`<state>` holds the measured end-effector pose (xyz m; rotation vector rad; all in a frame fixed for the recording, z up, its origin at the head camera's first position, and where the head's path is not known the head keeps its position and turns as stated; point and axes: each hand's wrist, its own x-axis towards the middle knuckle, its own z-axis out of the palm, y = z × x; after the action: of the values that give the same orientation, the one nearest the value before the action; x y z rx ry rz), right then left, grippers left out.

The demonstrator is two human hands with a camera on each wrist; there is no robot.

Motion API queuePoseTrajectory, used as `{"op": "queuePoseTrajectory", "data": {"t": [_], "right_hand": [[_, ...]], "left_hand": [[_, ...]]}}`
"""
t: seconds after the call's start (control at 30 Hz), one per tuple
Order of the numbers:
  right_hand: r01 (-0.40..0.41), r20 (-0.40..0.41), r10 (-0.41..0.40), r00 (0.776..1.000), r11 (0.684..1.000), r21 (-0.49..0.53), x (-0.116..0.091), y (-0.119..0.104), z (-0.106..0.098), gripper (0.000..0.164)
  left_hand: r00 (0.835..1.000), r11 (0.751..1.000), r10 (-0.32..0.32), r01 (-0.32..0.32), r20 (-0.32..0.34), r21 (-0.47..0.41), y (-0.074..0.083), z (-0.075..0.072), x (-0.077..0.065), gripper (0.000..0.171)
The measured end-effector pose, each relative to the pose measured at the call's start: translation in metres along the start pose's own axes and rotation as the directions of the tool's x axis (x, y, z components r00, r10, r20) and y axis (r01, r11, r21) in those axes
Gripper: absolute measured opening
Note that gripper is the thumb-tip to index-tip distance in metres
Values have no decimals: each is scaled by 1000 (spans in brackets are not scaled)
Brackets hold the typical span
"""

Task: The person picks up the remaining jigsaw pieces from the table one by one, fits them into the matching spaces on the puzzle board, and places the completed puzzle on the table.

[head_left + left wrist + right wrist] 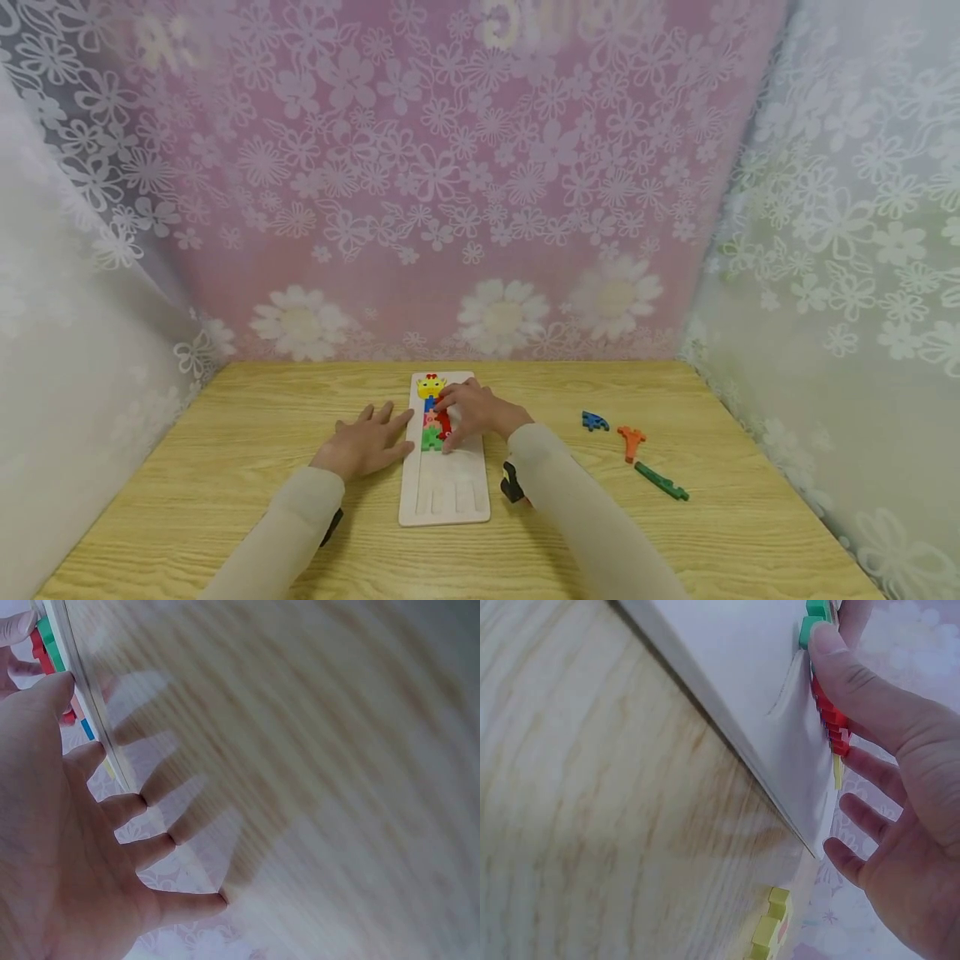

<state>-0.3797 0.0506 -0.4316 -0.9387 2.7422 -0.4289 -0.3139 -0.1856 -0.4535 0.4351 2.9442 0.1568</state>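
A person's right hand [480,410] curls over a red piece [444,426] on a pale board [468,467], thumb toward one end and fingers toward the other, the grip clamped on it. The left hand [365,443] holds nothing, its fingers spread apart, thumb and index fingertip at the board's left edge. The red piece lies on the right flank of a column made up of a yellow animal head [431,387], a blue piece [429,405], a pink piece [430,419] and a green piece [431,440].

Fit looks the likeliest trouble: should the red piece's notches miss those of its neighbours, it could ride up at a tilt. The right thumb, close against the green piece, might nudge that one out of line. A hard sideways push could slide the board, as the left hand does not clasp it. A black wrist device [512,482], near the board's right edge, could knock it if the forearm dips.

Well to the right, a loose blue piece [595,421], an orange piece [632,442] and a dark green piece [661,482] lie on the wood-grain desk [262,400], where a sweeping sleeve might scatter them. Behind hangs a pink curtain [450,183] printed with white flowers; paler flowered cloth [847,250] closes off the right side.
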Motion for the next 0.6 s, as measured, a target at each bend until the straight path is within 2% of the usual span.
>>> {"op": "queuePoseTrajectory", "data": {"t": [0.4,0.6], "right_hand": [[-9,7,9,1000,1000,-27,7,-2,1,67],[-17,16,17,1000,1000,-4,5,-5,-3,67]], "left_hand": [[1000,1000,-3,3,9,-6,2,-3,-3,69],[1000,1000,1,-1,13,-7,4,-6,-3,69]]}}
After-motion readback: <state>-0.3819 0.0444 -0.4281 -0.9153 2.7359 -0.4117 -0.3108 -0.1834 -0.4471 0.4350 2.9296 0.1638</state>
